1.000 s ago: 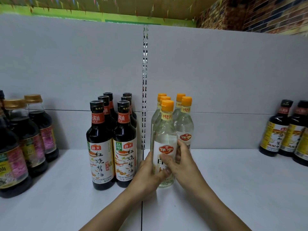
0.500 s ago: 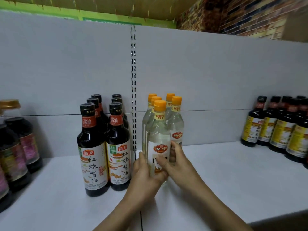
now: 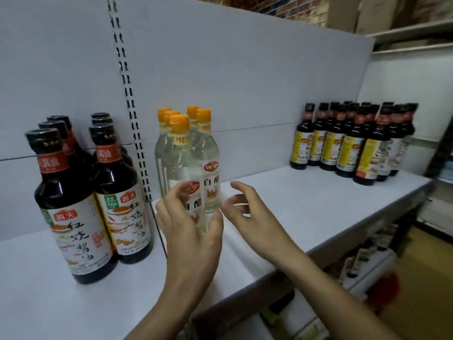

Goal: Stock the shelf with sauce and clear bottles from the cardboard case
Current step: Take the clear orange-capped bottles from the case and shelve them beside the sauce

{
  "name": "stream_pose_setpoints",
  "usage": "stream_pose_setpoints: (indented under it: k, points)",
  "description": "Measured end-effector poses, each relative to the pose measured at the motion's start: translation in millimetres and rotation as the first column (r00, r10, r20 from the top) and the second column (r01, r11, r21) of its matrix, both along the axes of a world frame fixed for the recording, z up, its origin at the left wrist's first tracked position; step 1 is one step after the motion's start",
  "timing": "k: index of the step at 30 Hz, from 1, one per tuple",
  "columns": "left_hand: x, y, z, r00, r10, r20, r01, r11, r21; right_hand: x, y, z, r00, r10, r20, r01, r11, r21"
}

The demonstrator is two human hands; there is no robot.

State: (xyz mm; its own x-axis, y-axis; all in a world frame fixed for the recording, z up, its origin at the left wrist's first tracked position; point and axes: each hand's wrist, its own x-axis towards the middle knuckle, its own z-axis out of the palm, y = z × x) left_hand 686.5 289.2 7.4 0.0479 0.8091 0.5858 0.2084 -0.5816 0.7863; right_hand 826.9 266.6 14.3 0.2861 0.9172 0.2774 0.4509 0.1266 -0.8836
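Several clear bottles with orange caps stand in a tight cluster on the white shelf (image 3: 306,204). The front clear bottle (image 3: 182,165) stands upright on the shelf, its base hidden behind my left hand (image 3: 191,236). That hand hovers in front of its label with thumb and fingers spread and blurred, loosely around the bottle. My right hand (image 3: 252,217) is off the bottle just to its right, fingers apart and holding nothing. Dark sauce bottles (image 3: 73,204) with red neck bands stand to the left of the clear ones.
Another group of dark bottles with yellow labels (image 3: 353,148) fills the shelf's far right end. A slotted upright (image 3: 130,106) runs down the back panel between the two bottle groups. Lower shelves with goods show below the front edge. Cardboard boxes (image 3: 355,13) sit high at the right.
Both hands gripped the front clear bottle earlier; now the right hand has let go and moved right, and the left hand's fingers have loosened. The view has swung to the right.
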Motion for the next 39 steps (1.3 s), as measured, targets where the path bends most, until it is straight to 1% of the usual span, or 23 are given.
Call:
stream_pose_setpoints:
  k: [2,4,6,9,12,15,19,22,24,28,30,35,39]
  points:
    - [9.0,-8.7,-1.7,0.997,-0.078,0.001,0.078,0.996,0.035,5.4,-13.9,-1.8,0.999,-0.049,0.004,0.049,0.999,-0.003]
    - [22.0,-15.8,-5.2,0.987,-0.153,-0.053,0.156,0.987,0.045,14.9,-28.0,-6.1,0.995,-0.098,0.011,0.098,0.995,0.01]
    - [35.5,-20.8,-9.3,0.968,-0.224,-0.111,0.229,0.973,0.033,25.5,-42.7,-10.6,0.991,-0.134,0.016,0.134,0.991,0.02]
    - [64.1,-35.9,-13.7,0.931,-0.331,-0.152,0.334,0.943,-0.007,50.9,-73.7,-17.3,0.976,-0.217,0.023,0.216,0.976,0.033]
    - [101.1,-60.6,-18.8,0.867,-0.46,-0.192,0.457,0.887,-0.061,82.7,-113.4,-24.9,0.949,-0.312,0.039,0.31,0.949,0.048]
    - [132.7,-83.2,-26.4,0.811,-0.545,-0.215,0.539,0.837,-0.088,111.8,-149.5,-36.6,0.919,-0.385,0.084,0.381,0.923,0.058]
    - [180.4,-127.3,-43.2,0.724,-0.64,-0.258,0.63,0.765,-0.129,153.5,-209.7,-57.7,0.883,-0.456,0.107,0.459,0.889,0.001]
    - [213.7,-163.6,-60.3,0.648,-0.697,-0.307,0.674,0.712,-0.194,180.8,-256.4,-72.1,0.866,-0.49,0.101,0.497,0.865,-0.064]
    - [232.9,-186.9,-75.2,0.593,-0.741,-0.315,0.693,0.669,-0.268,196.5,-286.0,-83.7,0.859,-0.507,0.072,0.512,0.852,-0.11]
    - [264.0,-227.6,-110.3,0.533,-0.789,-0.306,0.7,0.615,-0.363,222.4,-333.4,-112.3,0.85,-0.526,0.024,0.522,0.836,-0.169]
    - [272.9,-242.0,-128.0,0.503,-0.802,-0.323,0.689,0.597,-0.41,231.1,-350.0,-127.4,0.843,-0.539,0.0,0.528,0.826,-0.199]
    - [294.8,-266.8,-171.8,0.361,-0.861,-0.359,0.669,0.507,-0.543,243.7,-387.6,-168.4,0.802,-0.589,-0.097,0.535,0.782,-0.32]
    - [315.8,-278.8,-209.9,0.29,-0.883,-0.369,0.663,0.463,-0.588,250.7,-409.9,-205.7,0.748,-0.656,-0.099,0.578,0.718,-0.388]
